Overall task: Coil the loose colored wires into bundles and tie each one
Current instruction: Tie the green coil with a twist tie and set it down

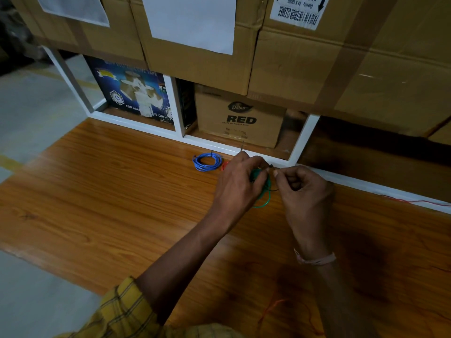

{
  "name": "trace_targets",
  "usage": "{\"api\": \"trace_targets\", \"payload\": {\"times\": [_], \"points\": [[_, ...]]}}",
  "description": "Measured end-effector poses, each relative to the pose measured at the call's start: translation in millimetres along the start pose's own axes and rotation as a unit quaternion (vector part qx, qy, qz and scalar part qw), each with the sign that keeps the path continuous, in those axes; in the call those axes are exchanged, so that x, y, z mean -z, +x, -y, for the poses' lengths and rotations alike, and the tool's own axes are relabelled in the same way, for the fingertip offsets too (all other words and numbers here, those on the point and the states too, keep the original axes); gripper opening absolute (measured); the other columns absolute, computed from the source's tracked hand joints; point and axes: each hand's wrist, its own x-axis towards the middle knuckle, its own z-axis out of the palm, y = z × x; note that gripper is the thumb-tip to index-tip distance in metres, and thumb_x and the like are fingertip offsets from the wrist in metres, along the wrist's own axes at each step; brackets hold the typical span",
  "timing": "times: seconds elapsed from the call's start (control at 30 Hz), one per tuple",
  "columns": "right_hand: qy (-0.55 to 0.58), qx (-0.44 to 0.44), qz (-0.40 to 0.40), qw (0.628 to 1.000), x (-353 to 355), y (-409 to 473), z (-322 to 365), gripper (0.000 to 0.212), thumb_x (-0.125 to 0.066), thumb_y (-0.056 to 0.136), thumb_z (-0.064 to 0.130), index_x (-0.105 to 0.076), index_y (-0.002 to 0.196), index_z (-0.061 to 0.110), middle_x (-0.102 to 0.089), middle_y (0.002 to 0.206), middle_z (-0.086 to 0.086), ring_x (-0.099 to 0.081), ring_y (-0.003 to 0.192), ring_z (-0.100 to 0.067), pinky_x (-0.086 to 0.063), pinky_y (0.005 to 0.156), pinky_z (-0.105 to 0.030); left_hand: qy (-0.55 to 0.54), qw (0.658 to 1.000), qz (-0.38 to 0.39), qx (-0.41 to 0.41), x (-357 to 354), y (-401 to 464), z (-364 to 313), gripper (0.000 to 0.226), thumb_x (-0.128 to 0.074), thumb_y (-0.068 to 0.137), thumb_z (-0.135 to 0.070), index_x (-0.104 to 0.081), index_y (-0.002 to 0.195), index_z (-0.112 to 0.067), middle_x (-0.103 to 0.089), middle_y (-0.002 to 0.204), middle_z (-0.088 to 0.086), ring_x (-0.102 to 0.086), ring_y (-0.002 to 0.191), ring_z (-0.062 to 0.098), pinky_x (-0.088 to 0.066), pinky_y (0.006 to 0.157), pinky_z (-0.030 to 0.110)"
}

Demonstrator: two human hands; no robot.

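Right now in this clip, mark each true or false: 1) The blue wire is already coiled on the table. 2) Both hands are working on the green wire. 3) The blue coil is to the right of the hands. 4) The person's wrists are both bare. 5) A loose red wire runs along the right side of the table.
1) True: the blue wire lies coiled on the table.
2) True: the left hand and right hand hold the green wire.
3) False: it lies to their left.
4) False: a band circles the right wrist.
5) True: a red wire trails there.
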Motion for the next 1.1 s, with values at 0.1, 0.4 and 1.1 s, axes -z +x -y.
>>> {"api": "trace_targets", "payload": {"times": [0.1, 0.4, 1.1], "points": [[0.003, 0.008, 0.005, 1.000, 0.5, 0.0, -1.2, 0.004, -0.075, 0.092, 0.010, -0.077, 0.089, 0.009, -0.073, 0.078, 0.008, -0.071, 0.075, -0.002, -0.051, 0.063, -0.010, 0.020, 1.000, 0.004, -0.009, -0.7, -0.4, 0.6, 0.017, -0.069, 0.102, -0.027, -0.075, 0.112, -0.015, -0.062, 0.100, 0.003, -0.060, 0.090, 0.013, -0.055, 0.074, 0.033], [0.005, 0.012, 0.027, 1.000, 3.3, -2.7, -6.9, 0.003, -0.075, 0.093, 0.013, -0.078, 0.091, 0.014, -0.074, 0.080, 0.010, -0.071, 0.076, -0.004, -0.054, 0.065, -0.013, -0.003, 1.000, -0.016, -0.010, -3.0, -2.7, 4.2, 0.013, -0.072, 0.099, -0.025, -0.077, 0.107, -0.017, -0.066, 0.096, 0.001, -0.061, 0.088, 0.012, -0.050, 0.072, 0.028], [0.056, -0.041, 0.041, 0.997, 6.0, 0.9, -9.0, 0.005, -0.076, 0.092, 0.011, -0.079, 0.095, 0.011, -0.077, 0.082, 0.005, -0.074, 0.076, -0.009, -0.063, 0.069, -0.028, -0.058, 0.998, 0.003, -0.026, 0.5, -0.8, 10.4, 0.009, -0.073, 0.098, -0.024, -0.075, 0.103, -0.017, -0.061, 0.097, -0.002, -0.060, 0.090, 0.009, -0.057, 0.075, 0.041]]}}
